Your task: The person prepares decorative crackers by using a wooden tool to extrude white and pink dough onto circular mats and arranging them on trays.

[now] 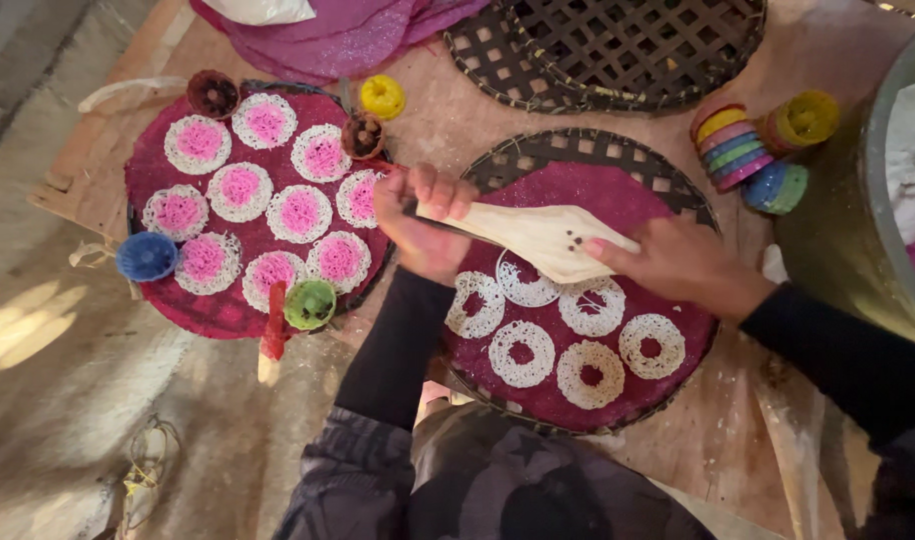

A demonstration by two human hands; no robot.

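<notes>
My left hand (423, 225) grips the wide end of a cream piping bag (538, 240); my right hand (678, 262) pinches its tip, just above the white lacy rings (568, 345) on the magenta-lined tray (678, 190). I judge a hard squeeze could smear the nearest ring or blot the lining
</notes>
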